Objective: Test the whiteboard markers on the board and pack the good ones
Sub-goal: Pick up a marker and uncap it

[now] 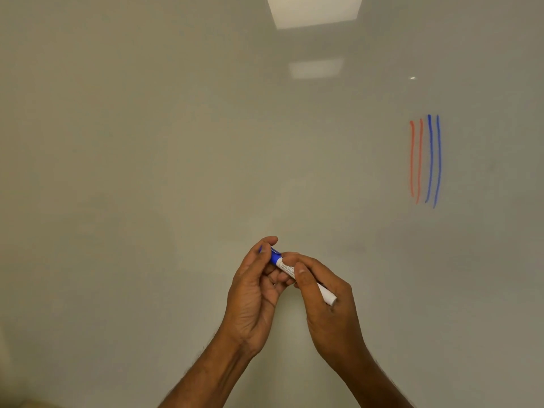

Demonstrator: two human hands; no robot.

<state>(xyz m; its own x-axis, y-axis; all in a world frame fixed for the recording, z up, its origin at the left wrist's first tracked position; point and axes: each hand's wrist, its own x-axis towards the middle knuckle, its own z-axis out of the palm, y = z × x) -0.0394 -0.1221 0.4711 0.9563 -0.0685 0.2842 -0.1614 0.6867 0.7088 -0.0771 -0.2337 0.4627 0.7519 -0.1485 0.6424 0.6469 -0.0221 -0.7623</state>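
Note:
A whiteboard (176, 142) fills the whole view. In front of its lower middle I hold a white-barrelled marker (287, 267) with a blue cap (275, 256). My left hand (253, 293) grips the blue cap end between thumb and fingers. My right hand (326, 304) is curled round the white barrel, whose rear end sticks out over the hand. The cap sits against the barrel. At the right of the board are two red strokes (415, 160) and two blue strokes (434, 160), all roughly vertical.
Ceiling lights reflect (315, 10) at the top of the glossy board. Nothing else shows in front of the board besides my forearms coming up from the bottom edge.

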